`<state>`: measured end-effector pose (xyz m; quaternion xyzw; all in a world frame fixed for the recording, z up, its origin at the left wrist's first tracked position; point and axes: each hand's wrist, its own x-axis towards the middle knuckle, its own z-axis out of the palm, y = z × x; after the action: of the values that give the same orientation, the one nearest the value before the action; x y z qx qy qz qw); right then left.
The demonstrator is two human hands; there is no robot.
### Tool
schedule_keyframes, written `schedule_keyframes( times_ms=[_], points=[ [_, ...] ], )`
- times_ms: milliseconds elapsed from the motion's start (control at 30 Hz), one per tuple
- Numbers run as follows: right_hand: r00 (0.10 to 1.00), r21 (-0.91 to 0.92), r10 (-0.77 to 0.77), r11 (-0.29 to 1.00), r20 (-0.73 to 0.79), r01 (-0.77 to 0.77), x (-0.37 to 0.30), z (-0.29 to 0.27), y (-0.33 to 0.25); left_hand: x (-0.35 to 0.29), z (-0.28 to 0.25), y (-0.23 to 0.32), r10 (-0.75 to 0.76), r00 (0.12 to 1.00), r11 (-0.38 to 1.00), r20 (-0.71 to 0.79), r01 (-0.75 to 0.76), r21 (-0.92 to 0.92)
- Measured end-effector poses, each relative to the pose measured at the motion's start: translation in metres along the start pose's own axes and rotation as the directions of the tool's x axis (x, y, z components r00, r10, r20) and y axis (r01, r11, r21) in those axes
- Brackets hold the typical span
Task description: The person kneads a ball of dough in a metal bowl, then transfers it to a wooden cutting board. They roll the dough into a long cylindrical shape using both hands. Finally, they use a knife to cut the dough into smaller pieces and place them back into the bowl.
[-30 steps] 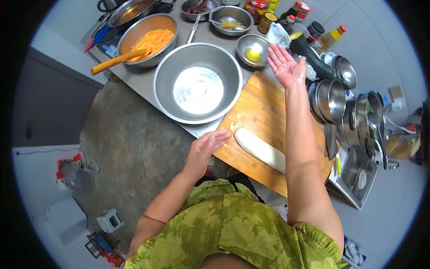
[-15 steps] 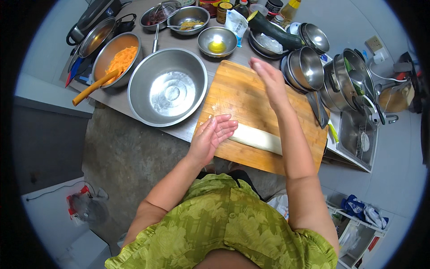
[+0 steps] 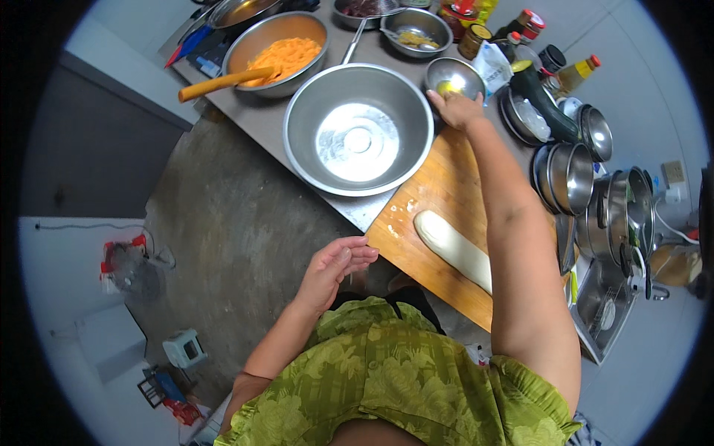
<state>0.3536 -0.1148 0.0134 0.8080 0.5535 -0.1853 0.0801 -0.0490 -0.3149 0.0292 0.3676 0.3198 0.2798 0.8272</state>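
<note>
My right hand (image 3: 457, 110) reaches over the wooden cutting board (image 3: 454, 165) to a small metal bowl (image 3: 462, 71) with yellow liquid in it. The thumb lies at the bowl's near left side and the fingers grip its near right rim; part of the grip is hidden. A long, smooth roll of white dough (image 3: 450, 245) rests on the board, its right end behind my right forearm. In front of the board's left corner, my left hand (image 3: 331, 269) hovers with its fingers loosely stretched, holding nothing.
A large metal basin (image 3: 305, 141) overlaps the board's left side. Beyond it stand a bowl of orange shreds (image 3: 286, 59) with a wooden handle sticking out, and a bowl of yellowish food (image 3: 416, 37). Stacked metal bowls (image 3: 573, 178), a zucchini (image 3: 547, 108) and a sink (image 3: 601, 305) are to the right.
My right hand has moved from above the board to the small bowl and taken hold of it. My left hand has come off the dough toward me. The view has shifted left.
</note>
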Motion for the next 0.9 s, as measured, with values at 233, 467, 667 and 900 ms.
schedule_keyframes(
  times_ms=[233,467,667,900],
  points=[
    [0.86,0.586,0.152,0.787,-0.486,0.192,0.001,-0.01,0.054,-0.004,-0.001,-0.007,-0.025,1.0,1.0,-0.003,0.025,-0.008],
    [0.912,0.338,-0.197,-0.939,-0.36,-0.07,-0.128,0.017,0.098,0.026,0.008,0.0,-0.1,0.991,0.994,0.088,0.104,-0.037],
    [0.934,0.482,0.04,-0.848,-0.355,0.219,-0.288,0.082,0.1,0.044,0.019,-0.003,-0.146,0.971,0.987,0.188,0.156,-0.042],
    [0.58,0.252,0.178,0.967,-0.795,0.049,-0.424,0.165,0.074,0.052,0.019,-0.019,-0.251,0.937,0.967,0.243,0.253,0.024]
  ],
)
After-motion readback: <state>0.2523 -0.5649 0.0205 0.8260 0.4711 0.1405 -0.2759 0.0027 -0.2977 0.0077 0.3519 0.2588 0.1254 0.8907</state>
